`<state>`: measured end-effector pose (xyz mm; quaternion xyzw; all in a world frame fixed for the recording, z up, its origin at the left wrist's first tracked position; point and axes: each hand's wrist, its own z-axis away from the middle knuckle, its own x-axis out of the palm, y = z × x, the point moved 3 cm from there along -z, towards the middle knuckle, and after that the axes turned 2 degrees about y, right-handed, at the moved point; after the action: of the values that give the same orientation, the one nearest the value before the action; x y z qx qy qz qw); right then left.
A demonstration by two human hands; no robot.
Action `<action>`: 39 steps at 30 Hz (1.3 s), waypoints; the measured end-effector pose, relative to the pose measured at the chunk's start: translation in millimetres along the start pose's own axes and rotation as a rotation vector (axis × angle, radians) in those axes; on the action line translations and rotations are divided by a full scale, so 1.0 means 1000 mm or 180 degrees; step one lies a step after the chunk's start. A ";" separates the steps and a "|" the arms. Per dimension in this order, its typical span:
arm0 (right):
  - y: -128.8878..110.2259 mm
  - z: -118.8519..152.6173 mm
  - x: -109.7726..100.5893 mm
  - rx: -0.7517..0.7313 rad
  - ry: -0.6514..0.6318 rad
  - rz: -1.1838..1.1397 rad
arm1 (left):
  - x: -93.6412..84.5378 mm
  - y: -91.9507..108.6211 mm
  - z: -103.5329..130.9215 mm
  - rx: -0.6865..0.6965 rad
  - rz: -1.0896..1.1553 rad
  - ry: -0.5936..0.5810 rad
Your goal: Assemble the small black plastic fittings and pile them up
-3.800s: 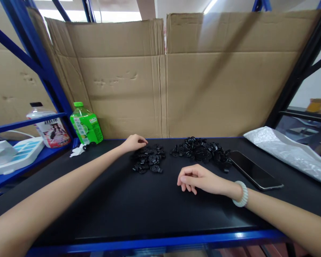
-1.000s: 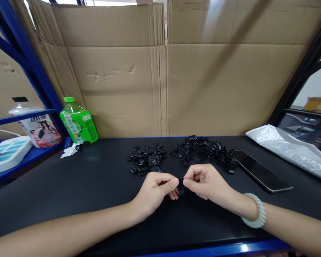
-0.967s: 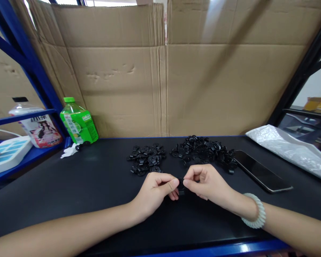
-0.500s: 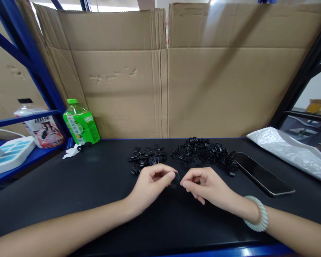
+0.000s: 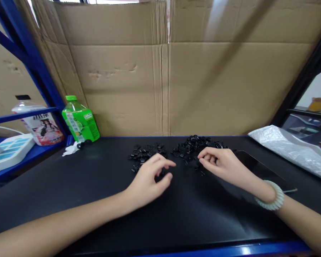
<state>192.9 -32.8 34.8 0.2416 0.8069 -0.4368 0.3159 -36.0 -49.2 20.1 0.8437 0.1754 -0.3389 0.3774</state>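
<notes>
My left hand (image 5: 151, 180) hovers over the dark table (image 5: 101, 228) with thumb and index finger apart and nothing between them. Just behind it lies the left pile of small black plastic parts (image 5: 147, 151), partly covered by the hand. My right hand (image 5: 224, 164), wearing a pale coiled band (image 5: 273, 196) at the wrist, is at the front of the right, larger pile of black parts (image 5: 189, 144). Its thumb and fingertips are pressed together; whether a part sits between them cannot be made out. A few loose parts lie just below those fingertips.
A dark phone (image 5: 253, 164) lies partly behind my right wrist, near a silvery plastic bag (image 5: 291, 148). At the back left stand a green bottle (image 5: 81, 121) and a crumpled white tissue (image 5: 71, 149). Cardboard (image 5: 123, 89) walls the back; a blue frame (image 5: 34, 57) rises left.
My left hand has opened, and the black part it pinched is gone from its fingers. My right hand has moved away from it, right and forward, to the larger pile.
</notes>
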 end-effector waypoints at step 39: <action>-0.018 0.021 0.037 -0.0288 -0.0316 -0.1262 | 0.028 0.002 0.008 -0.1454 0.3063 -0.0252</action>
<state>162.0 -56.0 9.7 0.0418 0.8409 -0.4651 0.2736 -19.1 -55.5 -2.8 0.7117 -0.1765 -0.1123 0.6706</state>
